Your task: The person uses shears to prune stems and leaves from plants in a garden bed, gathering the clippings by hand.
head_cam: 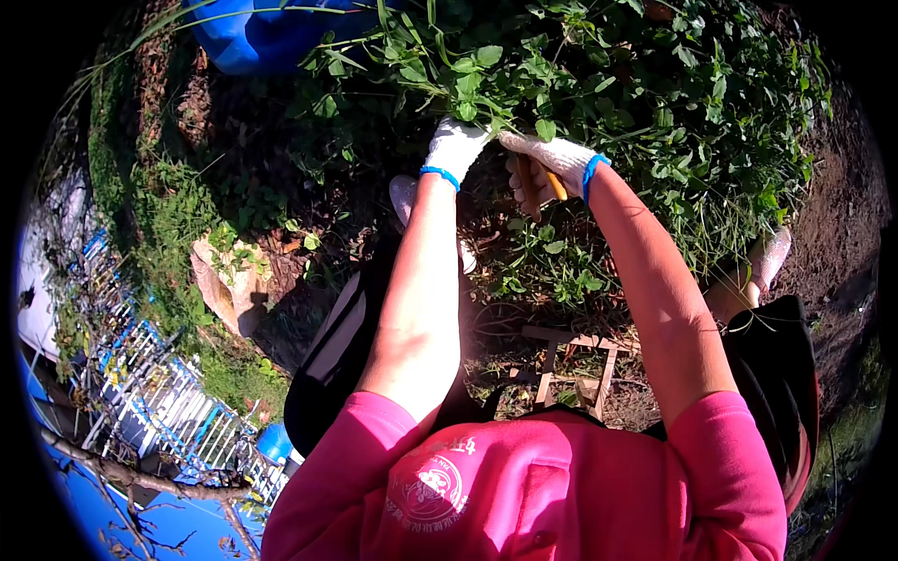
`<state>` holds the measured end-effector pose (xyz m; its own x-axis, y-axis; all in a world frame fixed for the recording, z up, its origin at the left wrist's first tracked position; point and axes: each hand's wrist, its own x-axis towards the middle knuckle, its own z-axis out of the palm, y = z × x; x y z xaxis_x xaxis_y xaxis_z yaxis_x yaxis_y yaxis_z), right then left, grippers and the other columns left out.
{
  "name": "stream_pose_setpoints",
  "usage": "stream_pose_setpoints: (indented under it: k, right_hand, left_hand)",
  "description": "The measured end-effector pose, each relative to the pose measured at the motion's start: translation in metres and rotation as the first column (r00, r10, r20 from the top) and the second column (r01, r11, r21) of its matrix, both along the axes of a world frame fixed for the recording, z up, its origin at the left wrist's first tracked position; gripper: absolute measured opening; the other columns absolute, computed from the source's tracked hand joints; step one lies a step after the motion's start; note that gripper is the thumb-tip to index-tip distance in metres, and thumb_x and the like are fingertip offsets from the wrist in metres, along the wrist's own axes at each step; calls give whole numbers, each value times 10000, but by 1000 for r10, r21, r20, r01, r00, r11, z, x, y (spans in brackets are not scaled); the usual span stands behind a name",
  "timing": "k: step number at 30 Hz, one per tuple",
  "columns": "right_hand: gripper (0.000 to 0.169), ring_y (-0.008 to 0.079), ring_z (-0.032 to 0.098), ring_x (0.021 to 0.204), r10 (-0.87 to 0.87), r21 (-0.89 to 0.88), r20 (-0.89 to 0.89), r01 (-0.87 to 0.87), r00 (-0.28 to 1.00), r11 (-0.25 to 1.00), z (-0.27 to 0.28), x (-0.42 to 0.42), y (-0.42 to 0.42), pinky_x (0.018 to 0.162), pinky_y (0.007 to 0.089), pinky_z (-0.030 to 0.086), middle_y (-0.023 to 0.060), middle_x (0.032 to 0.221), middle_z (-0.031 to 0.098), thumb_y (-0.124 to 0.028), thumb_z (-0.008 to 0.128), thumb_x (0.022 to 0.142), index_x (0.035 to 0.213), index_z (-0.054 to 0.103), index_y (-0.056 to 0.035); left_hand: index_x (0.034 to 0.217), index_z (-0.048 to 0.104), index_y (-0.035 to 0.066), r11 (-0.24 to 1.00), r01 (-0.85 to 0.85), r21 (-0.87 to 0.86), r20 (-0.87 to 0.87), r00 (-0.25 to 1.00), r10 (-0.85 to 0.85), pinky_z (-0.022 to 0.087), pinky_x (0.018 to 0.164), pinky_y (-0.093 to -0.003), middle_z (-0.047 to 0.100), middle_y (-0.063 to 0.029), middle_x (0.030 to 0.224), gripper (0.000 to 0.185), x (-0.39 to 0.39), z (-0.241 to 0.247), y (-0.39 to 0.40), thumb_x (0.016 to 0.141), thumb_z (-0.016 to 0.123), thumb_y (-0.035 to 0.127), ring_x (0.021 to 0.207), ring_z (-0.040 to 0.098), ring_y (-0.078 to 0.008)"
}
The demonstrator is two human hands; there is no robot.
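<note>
Both hands wear white knit gloves with blue cuffs and meet at the near edge of a thick patch of leafy green plants (pixel 673 140). My left hand (pixel 459 149) is closed around stems and leaves at the patch's edge. Just to its right, my right hand (pixel 551 165) holds a hand tool by its orange-brown handles (pixel 544 184), which stick out below the palm. The tool's working end is hidden by the glove and leaves. The thumb side of my right hand lies close to the same stems.
A blue plastic bag or sheet (pixel 263 35) lies at the upper left. A large pale rock (pixel 231 284) sits left of my legs, and a small wooden stool frame (pixel 575 340) stands between them. A white and blue fence (pixel 175 407) runs at lower left.
</note>
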<state>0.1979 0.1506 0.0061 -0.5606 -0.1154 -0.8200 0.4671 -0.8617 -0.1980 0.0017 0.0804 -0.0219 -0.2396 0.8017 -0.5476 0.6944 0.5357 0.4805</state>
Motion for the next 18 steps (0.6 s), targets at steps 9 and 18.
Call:
stream_pose_setpoints:
  k: [9, 18]
  right_hand:
    - [618, 228, 608, 562, 351, 469, 118, -364, 929, 805, 5, -3, -6, 537, 375, 498, 105, 642, 608, -635, 645, 803, 723, 601, -23]
    - [685, 341, 665, 865, -112, -101, -108, 101, 988, 990, 12, -5, -20, 802, 564, 563, 201, 998, 634, -607, 729, 785, 1059, 568, 0]
  left_hand:
    - [932, 690, 7, 700, -706, 109, 53, 707, 705, 502, 768, -421, 695, -152, 909, 385, 21, -22, 17, 848, 663, 382, 837, 638, -288]
    - [912, 690, 30, 209, -928, -308, 604, -21, 796, 421, 676, -325, 572, -27, 831, 380, -1, -67, -20, 765, 783, 368, 746, 468, -155]
